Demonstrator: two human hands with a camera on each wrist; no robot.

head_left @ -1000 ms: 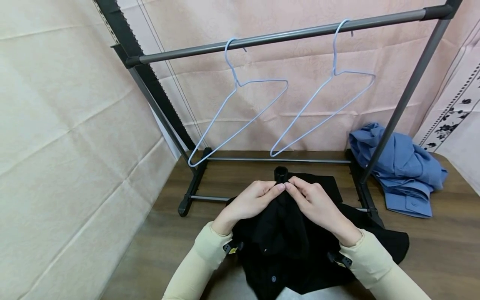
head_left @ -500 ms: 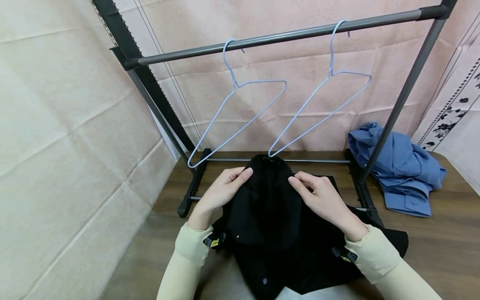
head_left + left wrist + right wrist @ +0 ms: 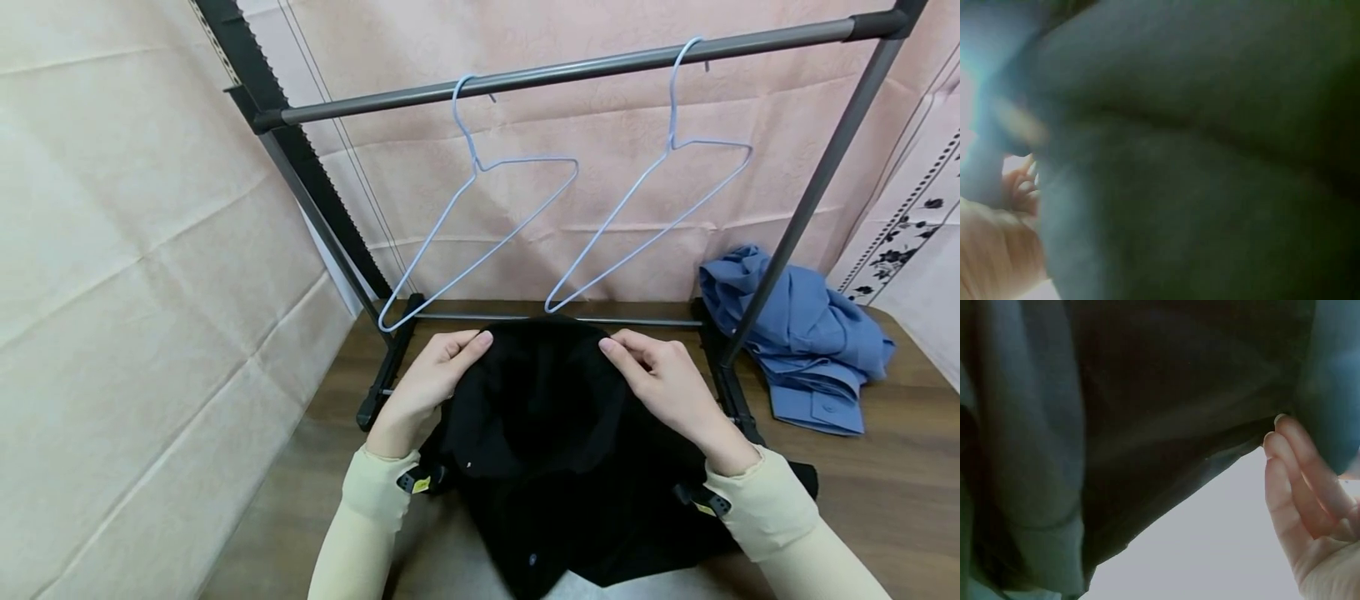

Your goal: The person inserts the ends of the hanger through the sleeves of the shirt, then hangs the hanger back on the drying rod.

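Note:
A black buttoned shirt (image 3: pixel 540 408) hangs spread between my two hands, its upper edge lifted near the rack's lower bar. My left hand (image 3: pixel 432 375) pinches that edge on the left between thumb and fingers. On the right, my right hand (image 3: pixel 667 387) pinches the same edge. A small button (image 3: pixel 533 559) shows low on the shirt's front. Dark cloth (image 3: pixel 1197 187) fills most of the left wrist view, blurred, with part of the left hand at its lower left. In the right wrist view, the right hand's fingers (image 3: pixel 1285 487) lie along the cloth's edge.
Two light blue wire hangers, a left hanger (image 3: pixel 474 167) and a right hanger (image 3: pixel 671 148), hang on the grey rack bar (image 3: pixel 570 77) above the shirt. A crumpled blue shirt (image 3: pixel 802 333) lies beside the rack's right leg on the wooden table (image 3: pixel 885 508).
My hands were together at the gathered black cloth. They have moved apart, left and right, and the shirt's edge between them is now stretched wide. The hangers and blue shirt stay in place.

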